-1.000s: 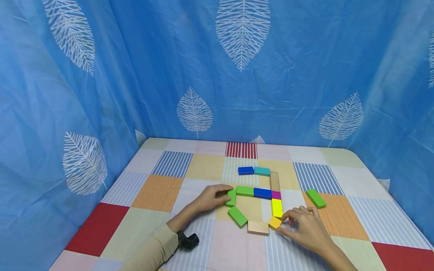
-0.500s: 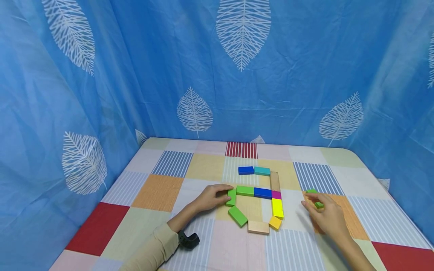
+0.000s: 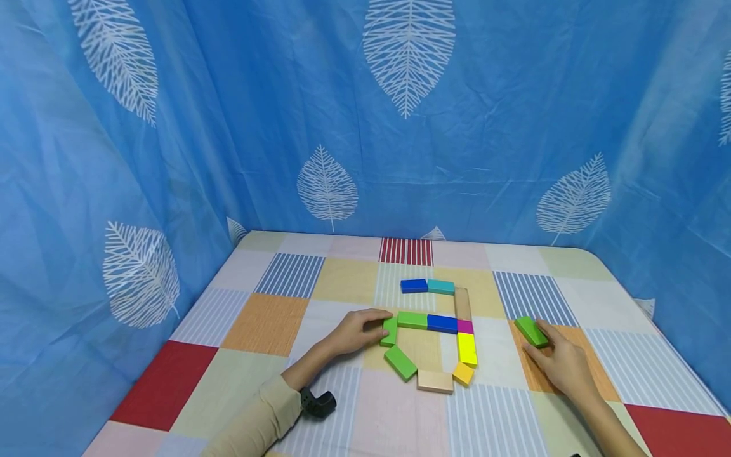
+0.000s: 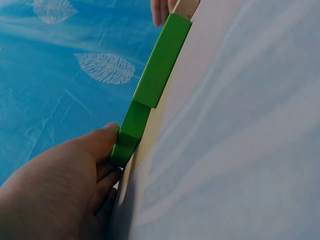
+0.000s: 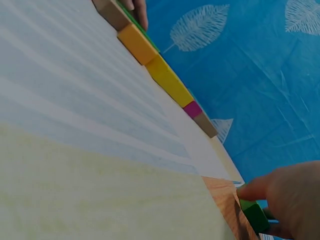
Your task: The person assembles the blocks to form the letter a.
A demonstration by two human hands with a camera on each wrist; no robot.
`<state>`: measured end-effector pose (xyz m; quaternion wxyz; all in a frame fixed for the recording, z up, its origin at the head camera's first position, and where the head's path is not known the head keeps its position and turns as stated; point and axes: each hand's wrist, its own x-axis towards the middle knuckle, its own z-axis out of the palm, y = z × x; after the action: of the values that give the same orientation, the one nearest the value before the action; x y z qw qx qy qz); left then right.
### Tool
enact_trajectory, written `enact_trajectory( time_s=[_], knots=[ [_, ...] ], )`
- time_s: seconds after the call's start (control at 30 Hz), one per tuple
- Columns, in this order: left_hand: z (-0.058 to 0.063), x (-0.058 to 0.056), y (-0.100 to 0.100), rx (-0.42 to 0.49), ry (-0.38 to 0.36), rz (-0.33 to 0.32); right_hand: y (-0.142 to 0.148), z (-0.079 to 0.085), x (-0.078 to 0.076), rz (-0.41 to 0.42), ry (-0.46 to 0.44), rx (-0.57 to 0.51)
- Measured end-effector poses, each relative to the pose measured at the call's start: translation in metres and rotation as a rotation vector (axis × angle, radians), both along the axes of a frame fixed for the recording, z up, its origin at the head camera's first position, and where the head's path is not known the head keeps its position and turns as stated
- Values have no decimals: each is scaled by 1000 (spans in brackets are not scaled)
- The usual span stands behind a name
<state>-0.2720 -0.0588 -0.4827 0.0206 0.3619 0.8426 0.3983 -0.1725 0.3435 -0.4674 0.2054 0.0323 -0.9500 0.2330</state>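
My left hand (image 3: 356, 332) pinches a green block (image 3: 390, 332) at the left end of an outline of blocks lying flat on the table. In the left wrist view its thumb lies along that block's side, the other fingers curled low beside it. To the right of the outline, my right hand (image 3: 565, 365) grips a separate green block (image 3: 530, 332) between thumb and fingers. The right wrist view shows this block's end face sticking out past the fingers. Nearest to that hand in the outline are a yellow block (image 3: 467, 350) and a small orange block (image 3: 463, 374).
The outline also has a dark blue block (image 3: 414, 286), a teal block (image 3: 441, 287), a natural wood block (image 3: 462, 304), a magenta block (image 3: 465, 326) and a front wood block (image 3: 435, 381). A blue curtain (image 3: 485, 127) hangs behind the patchwork-covered table (image 3: 320, 400).
My right hand has left the small orange block and moved right to the separate green block, which it now grips. The left hand stays where it was.
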Motion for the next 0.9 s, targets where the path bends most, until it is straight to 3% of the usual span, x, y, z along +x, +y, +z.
enact_trajectory(
  time_s=[0.27, 0.5, 0.67, 0.9],
  knots=[
    [2, 2, 0, -10, -8, 9, -3, 0, 4, -23, 10, 22],
    [1, 2, -1, -8, 4, 8, -16, 2, 5, 172, 66, -73],
    [1, 2, 0, -6, 3, 6, -23, 4, 13, 292, -37, -119],
    [3, 3, 0, -7, 4, 7, -19, 4, 24, 345, -151, -119]
  ],
)
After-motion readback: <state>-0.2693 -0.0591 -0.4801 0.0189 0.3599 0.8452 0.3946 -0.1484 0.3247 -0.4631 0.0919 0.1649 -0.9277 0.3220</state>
